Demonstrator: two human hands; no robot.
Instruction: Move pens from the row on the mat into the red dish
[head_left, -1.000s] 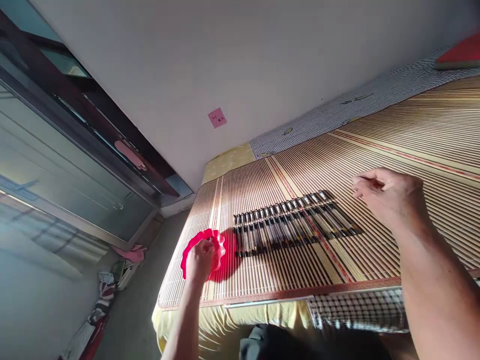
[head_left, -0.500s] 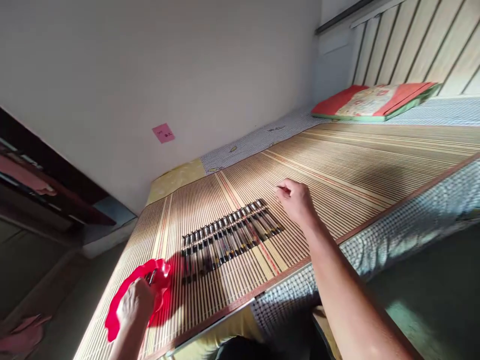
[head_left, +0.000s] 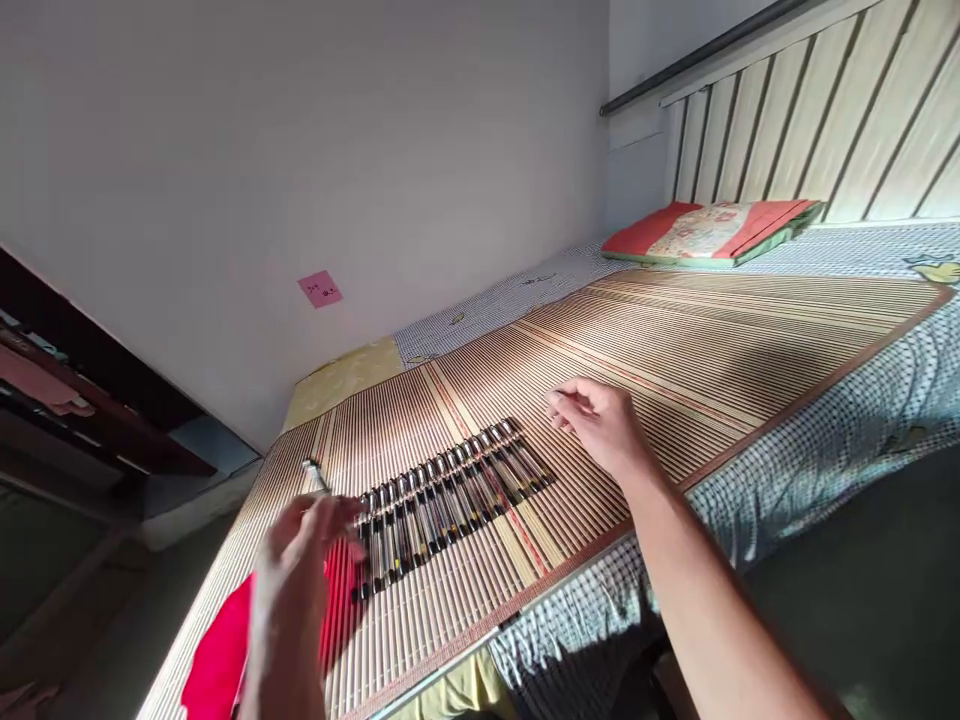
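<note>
Several dark pens (head_left: 450, 492) lie side by side in a row on a striped bamboo mat (head_left: 712, 340) that covers a bed. My left hand (head_left: 300, 545) is raised at the row's left end, blurred, pinching one pen (head_left: 315, 476) that sticks up from its fingers. Under that hand sits a red plastic basket (head_left: 217, 660) near the mat's left corner. My right hand (head_left: 600, 425) rests on the mat just right of the row, fingers curled together, nothing visible in them.
A red and green pillow (head_left: 705, 230) lies by the slatted headboard (head_left: 817, 120) at the far right. A pink sticky note (head_left: 320, 289) is on the white wall. Checked sheet (head_left: 847, 430) hangs over the bed's near edge. Dark furniture stands at left.
My left hand has risen out of the red basket with a pen and moved right to the row's left end. The view has swung right. My right hand has stayed beside the row.
</note>
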